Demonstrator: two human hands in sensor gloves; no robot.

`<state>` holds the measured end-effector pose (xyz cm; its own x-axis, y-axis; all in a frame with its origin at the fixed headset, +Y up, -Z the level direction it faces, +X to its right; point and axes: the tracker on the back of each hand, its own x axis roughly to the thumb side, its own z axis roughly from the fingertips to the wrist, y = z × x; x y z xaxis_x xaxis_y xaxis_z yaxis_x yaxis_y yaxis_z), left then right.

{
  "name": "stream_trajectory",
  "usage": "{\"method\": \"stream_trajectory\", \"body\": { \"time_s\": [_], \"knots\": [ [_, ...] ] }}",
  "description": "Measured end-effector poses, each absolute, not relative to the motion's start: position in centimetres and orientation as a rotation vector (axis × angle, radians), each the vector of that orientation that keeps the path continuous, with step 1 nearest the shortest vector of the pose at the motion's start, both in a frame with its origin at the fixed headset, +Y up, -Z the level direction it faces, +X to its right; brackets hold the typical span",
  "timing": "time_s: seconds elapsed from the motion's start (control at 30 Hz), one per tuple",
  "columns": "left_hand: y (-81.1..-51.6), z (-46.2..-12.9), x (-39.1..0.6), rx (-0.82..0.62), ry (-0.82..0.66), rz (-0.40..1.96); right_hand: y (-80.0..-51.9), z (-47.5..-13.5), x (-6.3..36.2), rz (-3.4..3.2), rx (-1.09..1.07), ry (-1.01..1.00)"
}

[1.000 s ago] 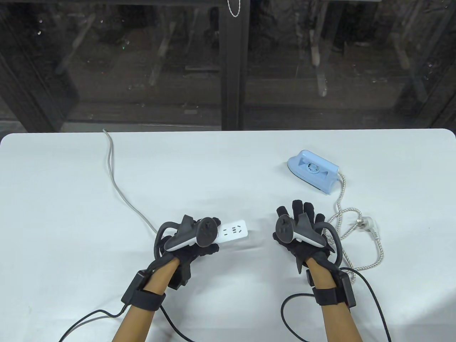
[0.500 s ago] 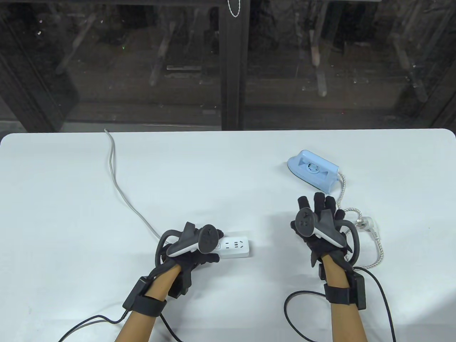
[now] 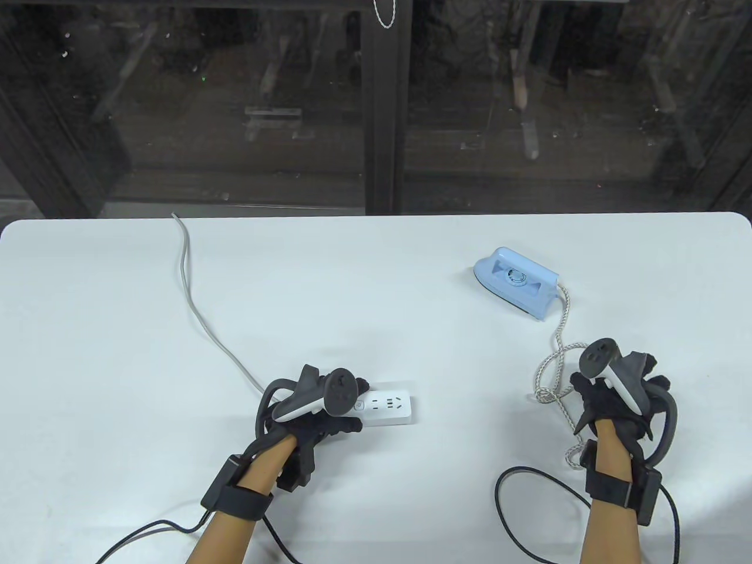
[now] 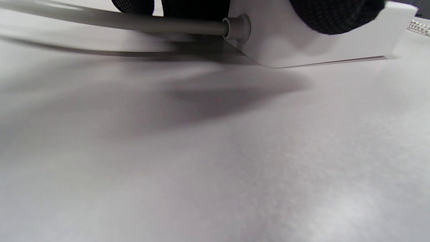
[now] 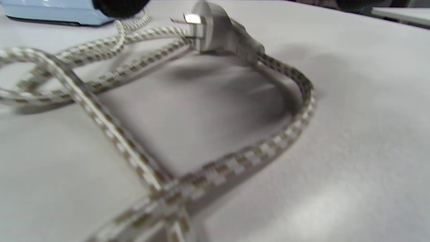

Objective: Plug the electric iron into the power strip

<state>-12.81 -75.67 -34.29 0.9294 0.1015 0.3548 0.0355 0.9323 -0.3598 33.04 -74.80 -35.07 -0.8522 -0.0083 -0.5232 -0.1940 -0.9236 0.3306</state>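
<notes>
A white power strip (image 3: 390, 406) lies flat on the table, sockets up. My left hand (image 3: 354, 406) grips its left end; in the left wrist view gloved fingers (image 4: 336, 15) rest on the strip (image 4: 302, 43) by its grey cable (image 4: 134, 24). The light blue iron (image 3: 517, 281) stands at the right rear. Its braided cord (image 3: 557, 352) loops toward my right hand (image 3: 637, 377), which hovers over the plug and hides it. The right wrist view shows the grey plug (image 5: 220, 30) lying on the table, untouched, prongs pointing left, with the cord (image 5: 235, 161) looped in front.
The strip's grey cable (image 3: 194, 305) runs from the strip to the table's far left edge. Black glove cables (image 3: 529, 517) trail off the front edge. A dark glass wall stands behind the white table (image 3: 376, 282).
My right hand has moved right and toward the front, from the table's middle to above the plug. My left hand has kept hold of the strip, which turned slightly and settled flat.
</notes>
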Motion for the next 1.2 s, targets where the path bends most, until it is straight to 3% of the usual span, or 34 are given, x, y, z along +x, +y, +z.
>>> {"method": "stream_trajectory", "body": {
  "time_s": [0.1, 0.6, 0.87, 1.0, 1.2],
  "knots": [
    [-75.7, -34.3, -12.9, -0.373, -0.378, 0.038, -75.7, -35.1, 33.3, 2.837, -0.824, 0.643],
    [-75.7, -34.3, -12.9, -0.38, -0.374, 0.043, -75.7, -35.9, 34.1, 3.007, -0.84, 0.547],
    [-75.7, -34.2, -12.9, -0.382, -0.372, 0.046, -73.1, -35.4, 33.1, 2.833, -0.717, 0.357],
    [-75.7, -34.3, -12.9, -0.382, -0.373, 0.047, -71.1, -35.7, 31.2, 2.68, -0.333, 0.27],
    [-75.8, -34.3, -12.9, -0.377, -0.373, 0.048, -70.9, -36.8, 24.9, 2.321, 0.18, 0.447]
  ]
}}
